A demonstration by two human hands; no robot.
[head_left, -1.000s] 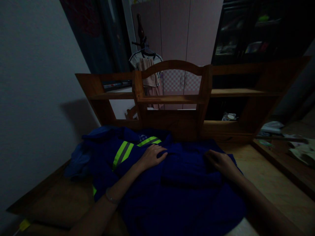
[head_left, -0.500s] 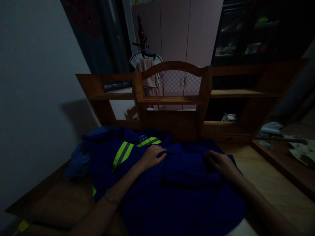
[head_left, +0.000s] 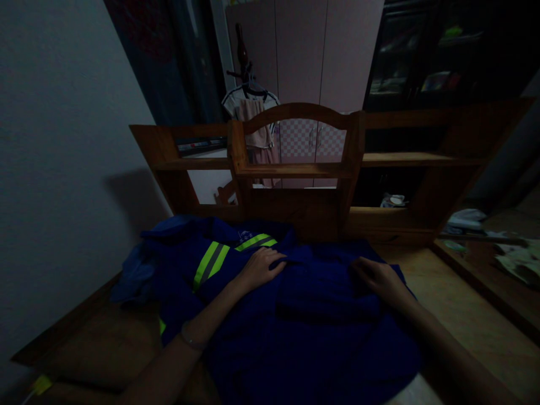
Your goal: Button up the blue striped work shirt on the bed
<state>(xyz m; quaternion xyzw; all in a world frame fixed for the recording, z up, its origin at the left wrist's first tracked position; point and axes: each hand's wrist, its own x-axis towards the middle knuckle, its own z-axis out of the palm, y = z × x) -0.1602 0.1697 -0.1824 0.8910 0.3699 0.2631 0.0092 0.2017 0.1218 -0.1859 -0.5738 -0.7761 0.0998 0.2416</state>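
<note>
A dark blue work jacket [head_left: 320,349] with yellow-green and grey reflective bands lies spread out in front of me. My left hand [head_left: 261,266] rests on its middle, beside a reflective band [head_left: 212,264], thumb and fingertips closed on a ridge of the cloth. Farther right, my right hand [head_left: 377,277] has its fingers curled in and closed on the jacket's fabric; the fingertips are partly lost in shadow. Between both hands the cloth runs in a fold, with a darker crease below it.
Behind the jacket stands a wooden shelf unit [head_left: 295,170]. Lighter blue cloth [head_left: 134,275] is bunched at the left, near the wall [head_left: 76,169]. Pale wooden surface [head_left: 459,298] shows at the right. Clothes [head_left: 255,121] hang on a stand before a pink wardrobe [head_left: 299,56].
Both hands keep their places on the jacket, and the cloth looks the same. The view has shifted very slightly.
</note>
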